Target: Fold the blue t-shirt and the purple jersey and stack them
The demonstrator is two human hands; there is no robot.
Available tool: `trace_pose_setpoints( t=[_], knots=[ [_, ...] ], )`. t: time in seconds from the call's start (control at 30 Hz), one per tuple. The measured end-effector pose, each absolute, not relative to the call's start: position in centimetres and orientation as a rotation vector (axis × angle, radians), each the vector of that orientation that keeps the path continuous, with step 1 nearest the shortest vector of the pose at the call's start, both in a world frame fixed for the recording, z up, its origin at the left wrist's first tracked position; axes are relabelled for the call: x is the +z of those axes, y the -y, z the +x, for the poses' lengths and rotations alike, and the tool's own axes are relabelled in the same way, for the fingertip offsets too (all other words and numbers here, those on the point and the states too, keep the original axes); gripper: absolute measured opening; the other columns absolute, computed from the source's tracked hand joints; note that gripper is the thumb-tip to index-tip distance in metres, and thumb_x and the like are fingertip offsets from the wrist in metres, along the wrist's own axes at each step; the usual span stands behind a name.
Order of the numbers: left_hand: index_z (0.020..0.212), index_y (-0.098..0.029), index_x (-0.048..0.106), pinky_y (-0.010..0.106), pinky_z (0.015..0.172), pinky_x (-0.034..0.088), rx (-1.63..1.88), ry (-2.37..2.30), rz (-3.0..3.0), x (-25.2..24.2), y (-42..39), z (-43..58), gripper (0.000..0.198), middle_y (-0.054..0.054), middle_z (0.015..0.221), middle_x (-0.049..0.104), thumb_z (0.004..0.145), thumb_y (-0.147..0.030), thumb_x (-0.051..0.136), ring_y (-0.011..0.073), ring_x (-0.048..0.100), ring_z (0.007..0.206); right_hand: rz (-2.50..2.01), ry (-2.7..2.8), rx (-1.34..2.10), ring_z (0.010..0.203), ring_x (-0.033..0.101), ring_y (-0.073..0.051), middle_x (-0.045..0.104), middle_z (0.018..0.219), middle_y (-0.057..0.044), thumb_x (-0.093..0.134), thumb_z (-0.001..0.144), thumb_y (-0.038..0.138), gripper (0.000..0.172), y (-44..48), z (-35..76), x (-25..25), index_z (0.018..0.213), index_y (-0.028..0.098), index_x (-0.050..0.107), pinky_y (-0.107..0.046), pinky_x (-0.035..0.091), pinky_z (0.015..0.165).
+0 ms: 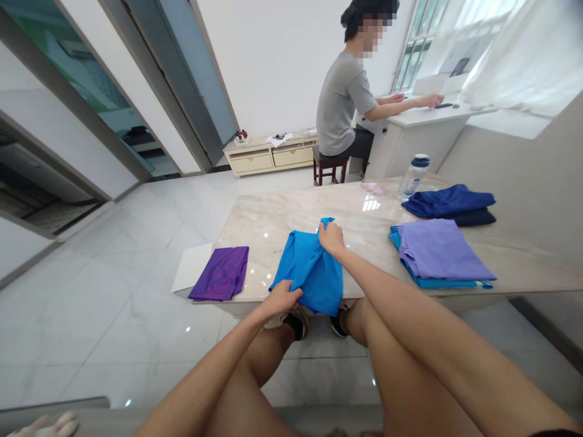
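A bright blue cloth garment (314, 273) lies partly folded at the near edge of the marble-look table (273, 209), its lower part hanging over the edge. My left hand (283, 297) is closed on its near left side. At the far right corner, my right hand (331, 237) grips a bunched, slightly raised part of the same cloth. Which kind of garment it is I cannot tell. Left of it lies a folded purple garment (221, 273). To the right, a folded lavender garment (444, 252) rests on a blue one (423, 282).
Behind the lavender stack lie folded navy garments (449, 200) beside a clear water bottle (412, 179) with a blue lid. A person (344, 97) in a grey shirt sits on a stool at a white desk (428, 118). A low drawer cabinet (268, 155) stands against the wall.
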State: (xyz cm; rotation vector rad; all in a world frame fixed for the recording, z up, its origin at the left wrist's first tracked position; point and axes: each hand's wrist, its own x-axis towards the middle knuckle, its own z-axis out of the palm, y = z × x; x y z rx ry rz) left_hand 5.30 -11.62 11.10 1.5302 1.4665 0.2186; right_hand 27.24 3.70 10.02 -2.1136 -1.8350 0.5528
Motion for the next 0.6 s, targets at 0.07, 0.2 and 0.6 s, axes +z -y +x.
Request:
trace_pose_setpoints(
  t=[0.07, 0.2, 0.6],
  knots=[
    [0.076, -0.021, 0.058, 0.026, 0.061, 0.048, 0.232, -1.488, 1.473, 10.8, 11.6, 4.0, 0.018, 0.002, 0.07, 0.066, 0.093, -0.027, 0.053, 0.0165, 0.064, 0.064, -2.16, 1.716, 0.564, 0.129, 0.072, -0.035, 0.074, 0.134, -0.03, 0.024, 0.118, 0.039, 0.06, -3.6, 25.4, 10.4, 0.14, 0.007, 0.069, -0.038, 0.055, 0.106],
    [0.08, -0.02, 0.059, 0.026, 0.064, 0.05, 0.274, -1.541, 1.473, 10.2, 11.2, 2.2, 0.019, 0.003, 0.072, 0.068, 0.095, -0.029, 0.05, 0.017, 0.067, 0.067, -2.153, 1.606, 0.63, 0.13, 0.072, -0.038, 0.074, 0.133, -0.032, 0.031, 0.117, 0.037, 0.054, -3.3, 23.4, 11.2, 0.132, 0.005, 0.073, -0.041, 0.056, 0.108],
    [0.101, -0.019, 0.073, 0.033, 0.088, 0.052, 0.18, -2.044, 1.608, 8.6, 8.5, -2.8, 0.017, 0.018, 0.118, 0.081, 0.097, -0.025, 0.058, 0.0325, 0.075, 0.118, -1.866, 1.424, 0.994, 0.08, 0.081, -0.016, 0.084, 0.107, -0.014, 0.039, 0.115, 0.026, 0.039, -3.3, 22.7, 12.8, 0.116, 0.011, 0.075, -0.02, 0.061, 0.065]
  ],
)
